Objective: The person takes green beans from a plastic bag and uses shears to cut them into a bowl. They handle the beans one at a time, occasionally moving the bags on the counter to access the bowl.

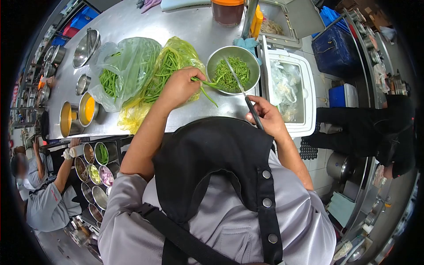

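My left hand is closed around a few long green beans, whose ends reach toward a metal bowl. One bean hangs down over the steel table. In my right hand is a knife, gripped by its black handle, with the blade slanting over the bowl's near rim. Chopped green beans lie inside that bowl. Just beyond my left hand sits a yellow plastic bag of whole green beans. Farther left, a clear plastic bag holds more of them.
Two metal containers with orange-yellow contents stand at the table's left. An orange-lidded tub is at the back. On my right is an open white cooler with plastic bags inside. Co-workers are at left and right.
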